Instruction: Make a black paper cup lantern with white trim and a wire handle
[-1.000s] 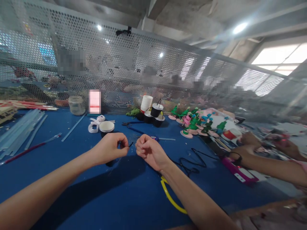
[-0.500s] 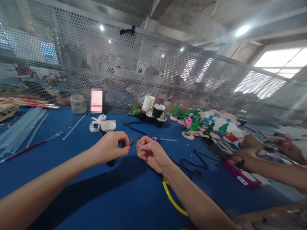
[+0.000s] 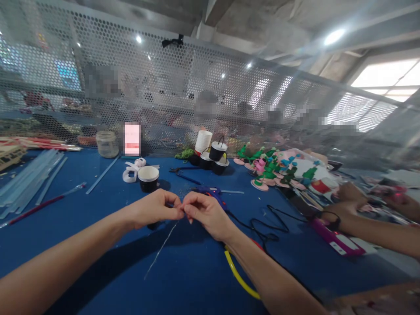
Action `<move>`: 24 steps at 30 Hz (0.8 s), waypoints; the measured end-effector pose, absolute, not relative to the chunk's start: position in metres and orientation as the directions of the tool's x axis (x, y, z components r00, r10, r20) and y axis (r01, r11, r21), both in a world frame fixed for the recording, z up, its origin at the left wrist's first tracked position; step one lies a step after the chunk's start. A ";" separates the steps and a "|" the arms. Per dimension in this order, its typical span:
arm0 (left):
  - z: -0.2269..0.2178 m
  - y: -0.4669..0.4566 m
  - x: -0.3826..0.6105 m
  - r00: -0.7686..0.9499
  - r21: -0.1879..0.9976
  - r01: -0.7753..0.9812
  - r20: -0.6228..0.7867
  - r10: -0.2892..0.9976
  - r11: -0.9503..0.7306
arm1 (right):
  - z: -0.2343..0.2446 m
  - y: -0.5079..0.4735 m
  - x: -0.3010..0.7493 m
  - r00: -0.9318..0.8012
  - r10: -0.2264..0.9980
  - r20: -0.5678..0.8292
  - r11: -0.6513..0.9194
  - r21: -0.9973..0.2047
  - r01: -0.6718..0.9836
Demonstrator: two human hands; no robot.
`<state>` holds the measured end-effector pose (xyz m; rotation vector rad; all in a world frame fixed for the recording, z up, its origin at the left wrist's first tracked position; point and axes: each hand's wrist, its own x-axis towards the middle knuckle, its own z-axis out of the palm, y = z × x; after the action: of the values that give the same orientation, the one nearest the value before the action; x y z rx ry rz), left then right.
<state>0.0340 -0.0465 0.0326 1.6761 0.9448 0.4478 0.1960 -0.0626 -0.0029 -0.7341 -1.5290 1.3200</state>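
Note:
My left hand (image 3: 155, 208) and my right hand (image 3: 210, 214) meet fingertip to fingertip above the table. Both are closed in a pinch; what they hold is too small and covered to make out. From where the fingertips meet, a thin whitish strand (image 3: 160, 249) trails down to the left. Just behind my left hand stands a black paper cup (image 3: 148, 180) with a white rim. A blue glue gun (image 3: 210, 191) lies behind my right hand, a clear glue stick (image 3: 232, 191) poking out of it.
Pliers (image 3: 185, 173), small black buckets (image 3: 218, 151), white ribbon (image 3: 131, 173) and a glass jar (image 3: 107, 144) stand towards the mesh screen (image 3: 164, 87). Glue sticks (image 3: 33, 179) lie left. Green figures (image 3: 271, 168), a black cable (image 3: 259, 227) and a co-worker's arm (image 3: 370, 227) are right.
My hands have come together; a gap parted them before. A short dark piece at my left fingertips is now hidden. The whitish strand has come into sight below the fingers.

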 end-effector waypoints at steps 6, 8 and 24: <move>0.028 -0.046 0.037 0.619 0.960 0.271 -0.227 0.752 0.067 | 0.001 -0.066 0.198 -0.322 0.902 0.288 0.317 -0.948 0.041; 0.029 -0.047 0.038 0.626 0.963 0.249 -0.241 0.742 0.103 | 0.002 -0.067 0.198 -0.304 0.899 0.315 0.350 -0.935 0.064; 0.026 -0.047 0.036 0.638 0.969 0.173 -0.246 0.730 0.176 | -0.003 -0.064 0.197 -0.328 0.912 0.246 0.246 -0.968 -0.042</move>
<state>0.0362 -0.0470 0.0264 1.3680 0.8367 0.4675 0.1975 -0.0637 -0.0030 -0.8391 -1.5590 1.2511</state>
